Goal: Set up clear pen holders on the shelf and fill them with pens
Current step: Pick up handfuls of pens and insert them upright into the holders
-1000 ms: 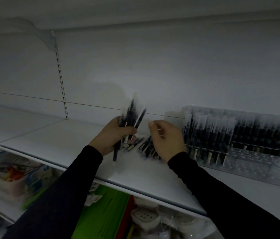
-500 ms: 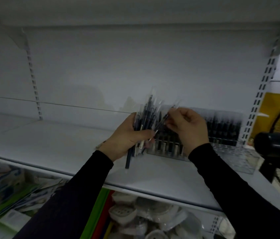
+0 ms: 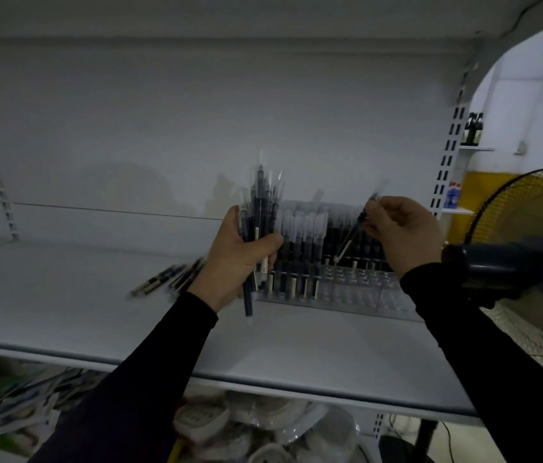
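Your left hand (image 3: 236, 262) grips a bundle of dark pens (image 3: 258, 225) upright above the white shelf (image 3: 63, 305), just left of the clear pen holder (image 3: 340, 282). Your right hand (image 3: 403, 235) pinches a single pen (image 3: 352, 235), tilted, its tip down over the holder's open slots. The holder's left and rear slots hold capped pens. A few loose pens (image 3: 170, 279) lie on the shelf to your left. A fan (image 3: 527, 248) stands at the right
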A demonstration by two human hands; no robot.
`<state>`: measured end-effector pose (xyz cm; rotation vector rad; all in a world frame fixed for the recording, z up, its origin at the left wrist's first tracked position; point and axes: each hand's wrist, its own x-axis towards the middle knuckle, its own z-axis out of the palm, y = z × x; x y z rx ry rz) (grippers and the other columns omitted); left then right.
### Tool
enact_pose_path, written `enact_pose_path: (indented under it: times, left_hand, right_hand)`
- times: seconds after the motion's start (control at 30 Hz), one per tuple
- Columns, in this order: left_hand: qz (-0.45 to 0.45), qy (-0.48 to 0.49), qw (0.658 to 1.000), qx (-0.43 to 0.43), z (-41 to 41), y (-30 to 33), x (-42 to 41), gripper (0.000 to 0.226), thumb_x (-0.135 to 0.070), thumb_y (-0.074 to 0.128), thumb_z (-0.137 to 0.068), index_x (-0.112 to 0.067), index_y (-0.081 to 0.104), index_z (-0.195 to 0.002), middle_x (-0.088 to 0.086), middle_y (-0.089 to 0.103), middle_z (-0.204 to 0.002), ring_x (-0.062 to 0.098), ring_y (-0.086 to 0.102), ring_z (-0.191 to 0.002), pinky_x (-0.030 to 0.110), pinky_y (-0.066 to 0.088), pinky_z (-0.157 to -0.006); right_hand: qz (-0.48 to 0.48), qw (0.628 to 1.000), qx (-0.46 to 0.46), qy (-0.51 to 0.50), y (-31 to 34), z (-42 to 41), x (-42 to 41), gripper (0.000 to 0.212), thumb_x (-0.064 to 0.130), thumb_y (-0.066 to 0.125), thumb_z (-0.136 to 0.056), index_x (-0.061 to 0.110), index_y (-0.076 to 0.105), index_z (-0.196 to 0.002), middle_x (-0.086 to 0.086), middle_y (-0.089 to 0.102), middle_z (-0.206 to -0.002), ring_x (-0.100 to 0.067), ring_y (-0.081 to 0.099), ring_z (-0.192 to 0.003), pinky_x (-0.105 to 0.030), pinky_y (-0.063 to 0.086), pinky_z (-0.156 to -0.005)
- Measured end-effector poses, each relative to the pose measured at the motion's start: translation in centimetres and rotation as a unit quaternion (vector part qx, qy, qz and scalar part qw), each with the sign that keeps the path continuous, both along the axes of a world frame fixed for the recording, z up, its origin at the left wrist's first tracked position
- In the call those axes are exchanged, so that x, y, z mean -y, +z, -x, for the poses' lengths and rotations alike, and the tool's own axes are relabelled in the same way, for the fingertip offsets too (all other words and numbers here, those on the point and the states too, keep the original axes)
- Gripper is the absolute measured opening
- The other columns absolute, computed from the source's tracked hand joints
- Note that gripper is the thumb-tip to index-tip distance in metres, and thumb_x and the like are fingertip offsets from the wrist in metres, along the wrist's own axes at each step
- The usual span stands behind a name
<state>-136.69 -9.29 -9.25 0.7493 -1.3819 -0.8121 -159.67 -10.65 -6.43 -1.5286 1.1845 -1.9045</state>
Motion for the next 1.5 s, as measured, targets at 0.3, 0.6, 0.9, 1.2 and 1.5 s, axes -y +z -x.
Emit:
enact_pose_path:
  times: [0.3,0.6,0.9,1.2,1.5]
  left_hand:
    - [-0.001,-0.025,1.000,-0.012,-0.4,-1.3,0.6,0.041,0.004,0.064,-0.088,0.002,0.044,-0.124,0.008,0.054,-0.060,0.021,0.049,-0.053,0.029,0.049,-0.070]
    - [0.007,-0.057,0.998,0.021,-0.2,-1.3,0.1,0.046,0.000,0.069,-0.084,0.003,0.044,-0.122,0.013,0.056,-0.067,0.023,0.049,-0.054,0.029,0.048,-0.059]
    - [-0.014,-0.098,0.993,0.058,0.4,-1.5,-0.6,0.029,0.004,0.065,-0.088,-0.003,0.051,-0.113,0.018,0.059,-0.080,0.023,0.055,-0.058,0.030,0.049,-0.059]
    - [-0.048,-0.137,0.986,0.081,1.9,-2.2,-0.9,0.045,0.004,0.069,-0.085,-0.007,0.050,-0.123,0.016,0.064,-0.079,0.028,0.059,-0.061,0.035,0.052,-0.058]
    - [-0.041,-0.121,0.989,0.077,2.2,-2.1,-1.3,0.035,0.004,0.066,-0.087,-0.007,0.053,-0.117,0.016,0.067,-0.078,0.029,0.062,-0.063,0.034,0.052,-0.059]
  right_hand:
    - [-0.027,0.990,-0.139,-0.003,-0.7,-1.0,1.9,0.012,0.026,0.066,-0.090,0.015,0.065,-0.089,-0.003,0.069,-0.081,-0.016,0.070,-0.076,-0.033,0.059,-0.077]
    - [-0.110,0.940,-0.321,-0.022,-2.4,-0.6,2.6,0.021,0.038,0.062,-0.091,0.019,0.069,-0.092,0.002,0.071,-0.086,-0.012,0.065,-0.081,-0.032,0.054,-0.085]
    - [-0.024,0.983,-0.178,-0.024,-2.1,-0.8,0.4,0.023,0.040,0.060,-0.091,0.019,0.069,-0.087,0.006,0.070,-0.077,-0.008,0.067,-0.072,-0.029,0.056,-0.075]
    - [-0.065,0.974,-0.120,0.183,-2.3,-2.8,-2.1,0.029,0.037,0.066,-0.084,0.009,0.070,-0.081,-0.003,0.071,-0.074,-0.017,0.069,-0.067,-0.023,0.053,-0.059]
    - [-0.043,0.985,-0.069,0.152,-2.7,-3.1,-1.9,0.019,0.013,0.063,-0.091,0.001,0.074,-0.082,-0.011,0.073,-0.072,-0.020,0.071,-0.067,-0.030,0.059,-0.066]
